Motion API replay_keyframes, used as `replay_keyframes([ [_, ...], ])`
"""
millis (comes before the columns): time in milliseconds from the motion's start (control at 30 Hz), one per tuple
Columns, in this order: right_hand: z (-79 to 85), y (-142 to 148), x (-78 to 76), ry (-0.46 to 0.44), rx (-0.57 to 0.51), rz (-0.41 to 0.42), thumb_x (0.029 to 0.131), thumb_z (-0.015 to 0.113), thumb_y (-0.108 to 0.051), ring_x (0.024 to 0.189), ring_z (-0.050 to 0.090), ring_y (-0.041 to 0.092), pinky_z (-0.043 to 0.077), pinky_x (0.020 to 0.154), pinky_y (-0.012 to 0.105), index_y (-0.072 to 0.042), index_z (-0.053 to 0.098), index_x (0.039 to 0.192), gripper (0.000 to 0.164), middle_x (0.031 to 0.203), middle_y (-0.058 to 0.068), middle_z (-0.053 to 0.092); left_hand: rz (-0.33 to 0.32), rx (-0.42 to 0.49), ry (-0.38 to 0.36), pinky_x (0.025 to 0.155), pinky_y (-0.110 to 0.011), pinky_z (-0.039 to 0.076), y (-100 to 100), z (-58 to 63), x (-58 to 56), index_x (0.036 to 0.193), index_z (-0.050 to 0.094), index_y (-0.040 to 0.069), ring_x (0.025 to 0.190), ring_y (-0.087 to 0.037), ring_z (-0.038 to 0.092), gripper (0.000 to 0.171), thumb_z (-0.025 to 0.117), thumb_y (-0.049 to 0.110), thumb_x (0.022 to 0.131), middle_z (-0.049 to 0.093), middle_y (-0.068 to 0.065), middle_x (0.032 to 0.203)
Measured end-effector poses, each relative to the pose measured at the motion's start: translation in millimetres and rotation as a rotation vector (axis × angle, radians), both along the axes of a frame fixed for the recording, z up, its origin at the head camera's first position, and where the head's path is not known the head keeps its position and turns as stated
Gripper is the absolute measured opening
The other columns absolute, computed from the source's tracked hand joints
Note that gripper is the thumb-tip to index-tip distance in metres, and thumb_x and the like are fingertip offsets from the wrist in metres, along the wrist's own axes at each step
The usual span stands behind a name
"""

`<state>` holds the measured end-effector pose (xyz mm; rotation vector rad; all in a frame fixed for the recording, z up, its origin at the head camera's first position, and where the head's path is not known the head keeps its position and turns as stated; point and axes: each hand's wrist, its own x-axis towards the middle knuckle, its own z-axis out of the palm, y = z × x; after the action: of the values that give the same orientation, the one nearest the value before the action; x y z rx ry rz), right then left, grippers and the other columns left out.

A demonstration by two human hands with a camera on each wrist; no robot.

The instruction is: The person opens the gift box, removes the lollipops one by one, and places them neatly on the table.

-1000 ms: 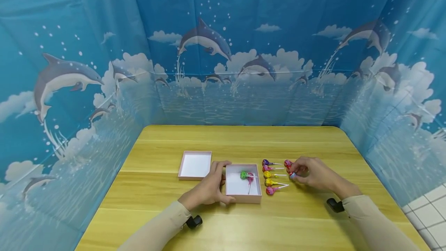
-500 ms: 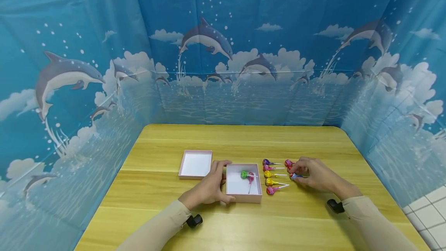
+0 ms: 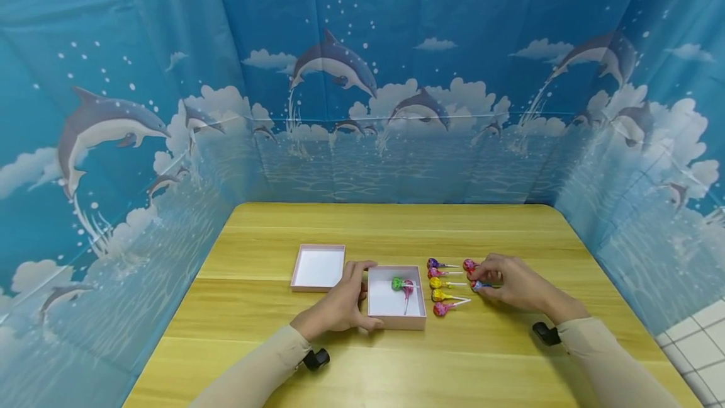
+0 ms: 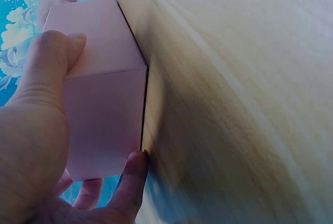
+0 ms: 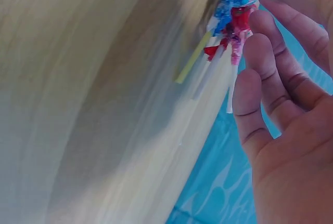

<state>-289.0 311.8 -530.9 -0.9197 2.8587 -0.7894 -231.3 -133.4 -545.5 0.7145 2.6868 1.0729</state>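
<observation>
My left hand (image 3: 340, 304) grips the left side of a pale pink open box (image 3: 396, 323), thumb on its front wall and fingers around the back. The left wrist view shows the thumb flat on the box (image 4: 106, 122) and one fingertip low by its bottom edge. Inside lie a green lollipop (image 3: 397, 284) and a pink lollipop (image 3: 408, 289). At the right, my right hand (image 3: 512, 282) pinches a blue lollipop (image 3: 477, 286) on the table, thumb and forefinger at its wrapped head. Red-pink lollipops (image 5: 240, 20) lie close beside it, partly hidden by the fingers.
Between box and right hand lies a column of several lollipops, among them a purple lollipop (image 3: 433, 263), a yellow lollipop (image 3: 435, 283) and a pink lollipop (image 3: 440, 310). A shallow box lid (image 3: 319, 268) lies behind the left hand. Dolphin-print curtains (image 3: 374, 169) surround the wooden table (image 3: 272, 225).
The blue lollipop has turned slightly under the right fingers, and more of its wrapper shows than a second ago. The left hand and the box stay where they were.
</observation>
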Motion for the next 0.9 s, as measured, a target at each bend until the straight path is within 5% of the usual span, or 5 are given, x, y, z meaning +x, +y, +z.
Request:
replay_keyframes([
  [400,20.1,-25,6.7,0.099,-0.011,0.05,0.102,0.091,-0.012,0.083,0.061,0.008,0.052,0.072,0.026,-0.017,0.087,0.116,0.016,0.103,-0.003,0.076,0.004,-0.007,-0.017,0.103,-0.03,0.058,1,1.5,-0.4,0.181,0.027,0.019,0.115,-0.016,0.059,0.124,0.106,0.042,0.088,0.042,-0.013,0.161],
  [633,35.7,-69,6.3,0.134,-0.02,0.156,0.106,0.088,-0.017,0.082,0.063,0.01,0.053,0.072,0.025,-0.018,0.087,0.122,0.016,0.115,0.003,0.081,0.004,0.004,-0.01,0.109,-0.032,0.059,0,0.8,-0.9,0.181,0.027,0.017,0.119,-0.019,0.062,0.124,0.106,0.041,0.088,0.041,-0.016,0.164],
  [900,42.3,-109,3.8,0.141,0.0,0.318,0.109,0.084,-0.016,0.093,0.075,0.02,0.068,0.083,0.043,-0.013,0.086,0.126,0.017,0.12,0.005,0.081,0.0,-0.001,-0.009,0.1,-0.029,0.057,0,-1.2,-1.5,0.181,0.027,0.018,0.114,-0.017,0.058,0.123,0.105,0.043,0.089,0.041,-0.013,0.158],
])
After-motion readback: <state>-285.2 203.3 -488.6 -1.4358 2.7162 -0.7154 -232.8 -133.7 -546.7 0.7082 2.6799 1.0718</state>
